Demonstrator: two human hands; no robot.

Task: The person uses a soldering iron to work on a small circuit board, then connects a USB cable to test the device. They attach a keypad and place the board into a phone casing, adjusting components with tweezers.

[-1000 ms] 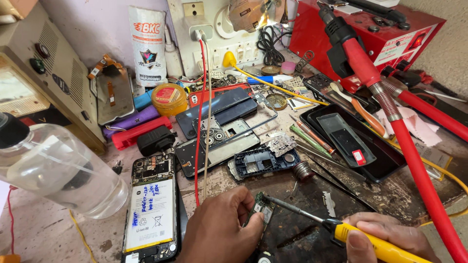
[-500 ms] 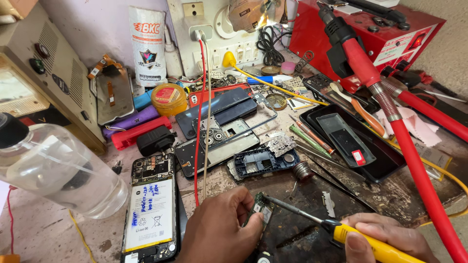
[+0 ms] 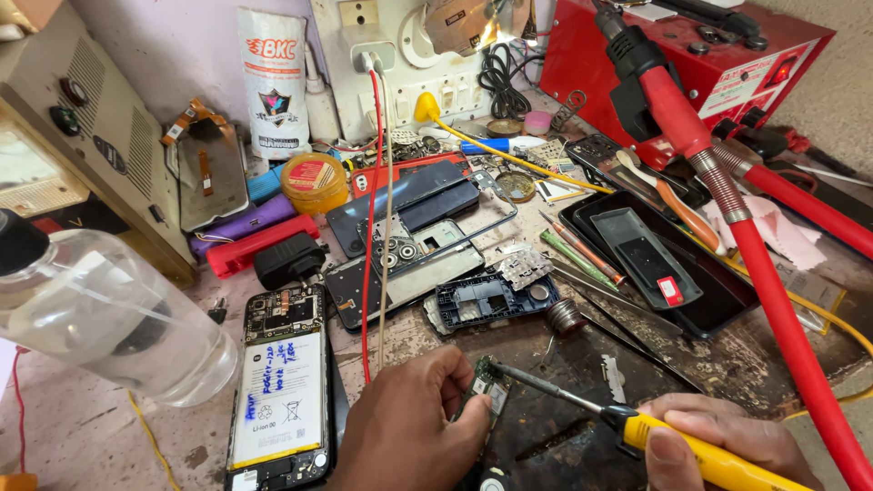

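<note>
Left hand (image 3: 409, 432) pinches circuit board (image 3: 492, 387); right hand (image 3: 727, 441) grips soldering iron (image 3: 627, 425).

Layout of the bench. The small circuit board (image 3: 492, 389) lay between the left hand (image 3: 414, 427) at its 8 o'clock and the soldering iron (image 3: 637, 427), held by the right hand (image 3: 727, 441), at 4 o'clock. An opened phone (image 3: 282, 391) lay at 9 o'clock, a phone frame (image 3: 486, 298) at 12 o'clock, and a plastic bottle (image 3: 100, 309) farther toward 9 o'clock.

1 head-worn camera is looking steeply down and forward across a cluttered workbench (image 3: 109, 436), sitting close above it. The left hand (image 3: 409, 436) and right hand (image 3: 718, 436) are entering from the bottom edge.
</note>
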